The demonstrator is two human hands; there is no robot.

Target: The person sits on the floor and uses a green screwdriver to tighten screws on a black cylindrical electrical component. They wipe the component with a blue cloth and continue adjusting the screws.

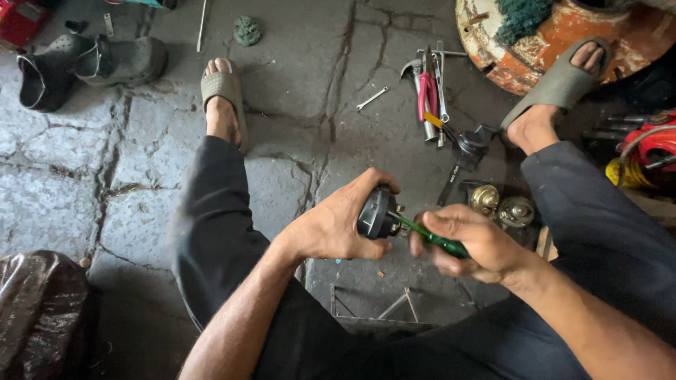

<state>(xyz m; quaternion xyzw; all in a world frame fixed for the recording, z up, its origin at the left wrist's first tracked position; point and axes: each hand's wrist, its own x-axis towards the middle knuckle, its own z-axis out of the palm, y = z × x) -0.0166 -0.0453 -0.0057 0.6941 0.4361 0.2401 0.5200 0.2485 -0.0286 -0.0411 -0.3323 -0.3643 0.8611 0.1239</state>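
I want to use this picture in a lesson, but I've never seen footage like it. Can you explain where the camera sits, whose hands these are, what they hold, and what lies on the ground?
The camera is worn on a person's head and looks down, so you see their own arms, dark trousers and sandalled feet as they sit on a cracked stone floor. The left hand grips a small round black part. The right hand holds a green-handled screwdriver, its tip against that part. On the floor beyond lie pliers with red handles, a small spanner and two brass-coloured round fittings. A pair of dark shoes sits at upper left, and a rusty orange and white disc at upper right.
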